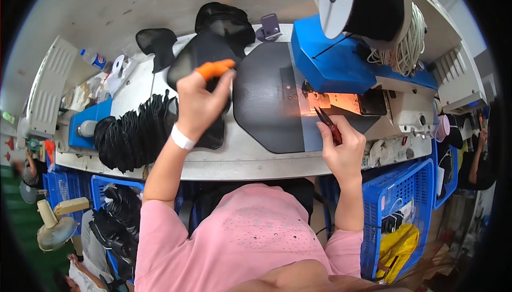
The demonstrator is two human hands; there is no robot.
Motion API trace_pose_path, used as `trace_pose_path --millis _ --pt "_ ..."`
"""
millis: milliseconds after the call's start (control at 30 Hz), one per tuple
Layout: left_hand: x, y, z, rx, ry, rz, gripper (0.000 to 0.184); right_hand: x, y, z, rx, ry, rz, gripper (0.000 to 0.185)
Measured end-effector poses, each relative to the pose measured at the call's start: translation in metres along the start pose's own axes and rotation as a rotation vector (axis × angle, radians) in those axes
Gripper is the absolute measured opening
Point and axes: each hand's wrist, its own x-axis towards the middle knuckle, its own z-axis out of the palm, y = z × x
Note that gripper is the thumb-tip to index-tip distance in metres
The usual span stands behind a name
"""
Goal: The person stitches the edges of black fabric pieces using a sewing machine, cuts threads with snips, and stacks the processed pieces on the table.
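Likely snips [328, 123] slant, pointing forward-left.

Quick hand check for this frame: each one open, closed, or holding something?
Left hand: looks open, fingers blurred, nothing visibly held.
Right hand: closed, holding small snips with reddish handles.

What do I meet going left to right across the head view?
Fan → stack of black pieces → left hand with orange finger covering → purple stand → right hand holding red-handled snips → yellow bundle → pink spool.
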Motion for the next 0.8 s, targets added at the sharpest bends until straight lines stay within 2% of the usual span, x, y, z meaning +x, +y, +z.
trace_pose_path --millis 33,100,200,300,400,533,800 --pt "-0.005 0.018 0.003 0.006 -0.092 0.002 0.017 -0.001 0.000 0.000 0.005 0.010 -0.006 0.013" --pt "-0.014 0.044 0.017 0.087 -0.240 0.256 0.007 -0.002 -0.001 0.000 0.016 0.030 -0.019 0.013" --pt "-0.030 0.058 0.049 0.204 -0.336 0.474 0.011 0.001 -0.007 -0.001 0.037 -0.007 0.022 0.023" --pt "-0.028 0.062 0.055 0.178 -0.486 0.505 0.017 0.000 -0.002 -0.001 0.032 -0.087 0.070 0.029" --pt "-0.014 0.053 0.037 0.120 -0.757 0.491 0.027 -0.001 0.003 0.001 -0.013 -0.127 0.032 0.031" --pt "-0.017 0.043 0.037 0.095 -0.844 0.471 0.040 0.001 0.007 0.012 -0.091 -0.145 -0.011 0.036" --pt "-0.003 0.031 0.050 0.023 -0.921 0.451 0.043 0.010 0.016 0.021 -0.135 -0.084 -0.006 0.041"
